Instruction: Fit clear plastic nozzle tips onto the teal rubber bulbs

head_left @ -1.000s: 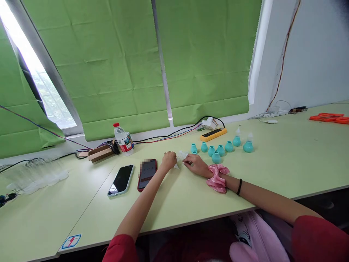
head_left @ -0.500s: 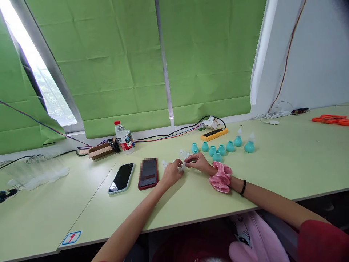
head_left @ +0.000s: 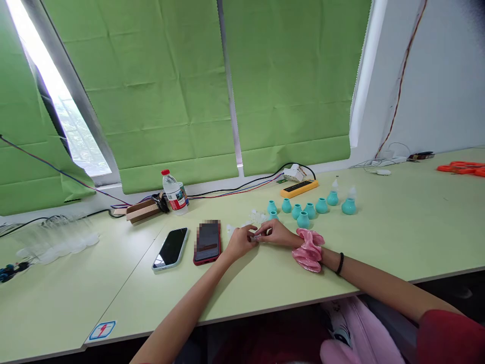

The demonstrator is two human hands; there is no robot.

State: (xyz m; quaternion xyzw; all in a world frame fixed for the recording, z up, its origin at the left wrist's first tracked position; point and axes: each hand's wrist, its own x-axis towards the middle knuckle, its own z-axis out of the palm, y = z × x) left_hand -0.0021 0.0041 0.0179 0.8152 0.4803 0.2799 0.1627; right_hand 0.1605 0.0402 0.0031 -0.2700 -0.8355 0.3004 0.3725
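Note:
Close together over the table, my left hand [head_left: 240, 242] and my right hand [head_left: 278, 234] pinch one small translucent plastic piece [head_left: 256, 237] between their fingertips. Its exact form is too small and covered to make out. Just beyond my fingers lies a loose pile of similar whitish translucent pieces [head_left: 257, 217]. Several turquoise round bulbs with open necks stand behind my right hand, the nearest being a turquoise bulb [head_left: 303, 220]. Farther right, one bulb [head_left: 348, 207] carries a translucent pointed tip [head_left: 352, 192], and another bulb [head_left: 332, 198] behind it has one too.
Left of my hands lie a red-cased phone [head_left: 207, 242] and a light-cased phone [head_left: 170, 249]. Behind them stand a red-capped bottle [head_left: 175, 194] and a cardboard tray [head_left: 143, 211]. A yellow power strip [head_left: 299, 189], clear tubes [head_left: 60, 240] and orange scissors [head_left: 460, 167] are farther off.
My hands have drawn slightly nearer to me and closer together, away from the translucent pile, with a small piece now between the fingertips. The view has shifted slightly.

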